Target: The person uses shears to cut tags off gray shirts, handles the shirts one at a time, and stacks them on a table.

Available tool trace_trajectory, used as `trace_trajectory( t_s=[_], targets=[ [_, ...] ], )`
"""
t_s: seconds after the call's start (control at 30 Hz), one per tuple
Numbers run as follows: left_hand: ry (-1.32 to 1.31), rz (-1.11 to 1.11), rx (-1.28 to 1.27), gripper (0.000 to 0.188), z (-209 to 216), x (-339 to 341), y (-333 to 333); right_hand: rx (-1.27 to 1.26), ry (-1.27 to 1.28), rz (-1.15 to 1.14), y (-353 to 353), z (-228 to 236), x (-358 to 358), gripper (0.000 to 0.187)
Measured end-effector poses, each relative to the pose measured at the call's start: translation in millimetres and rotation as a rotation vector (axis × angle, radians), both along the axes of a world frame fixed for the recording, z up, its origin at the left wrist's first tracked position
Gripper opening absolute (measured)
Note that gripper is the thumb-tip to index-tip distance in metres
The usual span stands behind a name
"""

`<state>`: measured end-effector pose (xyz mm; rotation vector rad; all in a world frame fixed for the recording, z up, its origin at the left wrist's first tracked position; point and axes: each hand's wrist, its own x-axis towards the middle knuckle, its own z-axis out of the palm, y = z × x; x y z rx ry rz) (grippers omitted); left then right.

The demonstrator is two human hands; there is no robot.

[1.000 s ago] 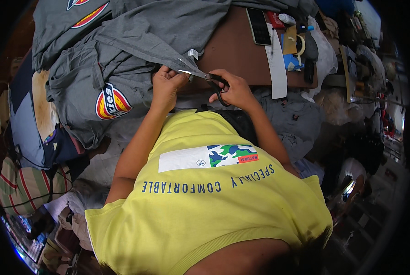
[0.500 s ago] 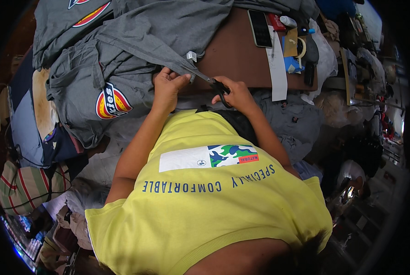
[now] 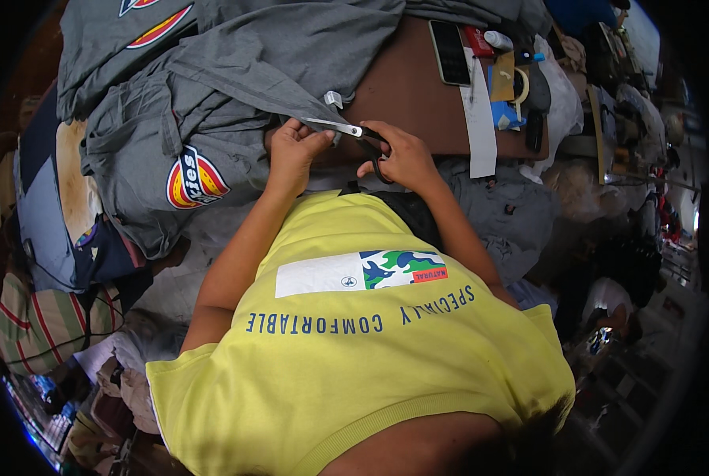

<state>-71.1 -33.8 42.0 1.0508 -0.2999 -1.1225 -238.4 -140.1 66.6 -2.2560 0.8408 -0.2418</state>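
Note:
My right hand (image 3: 400, 155) is closed round the black handles of a pair of scissors (image 3: 346, 127), whose silver blades point left. The blades lie across the lower edge of a grey T-shirt (image 3: 283, 63) spread over the table. That edge is pinched between the thumb and fingers of my left hand (image 3: 297, 151), just left of the blade tips. A small white label (image 3: 333, 98) sticks up from the cloth above the blades. Whether the blades have cloth or a thread between them is too small to tell.
On the brown tabletop (image 3: 402, 79) to the right lie a phone (image 3: 449, 51), a white paper strip (image 3: 482, 119) and a roll of tape (image 3: 521, 83). More grey shirts with a colourful print (image 3: 197, 178) are heaped at the left. A striped cushion (image 3: 53, 321) sits farther left.
The scissors have turned slightly in my right hand, and their blades now show broad and bright by the cloth edge. My left hand keeps its pinch almost in place.

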Motion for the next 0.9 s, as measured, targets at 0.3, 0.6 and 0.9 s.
trace_trajectory(
  t_s=[0.3,0.6,0.9],
  targets=[
    [0.05,0.025,0.004,0.023,0,3,1,-0.024,-0.122,0.021,-1,-15,-3,0.053],
    [0.157,0.128,-0.022,0.025,-9,14,-1,0.001,-0.012,-0.015,5,-2,2,0.057],
    [0.135,0.127,-0.032,0.029,2,9,-2,0.016,0.01,0.008,-1,-6,10,0.05]
  ],
)
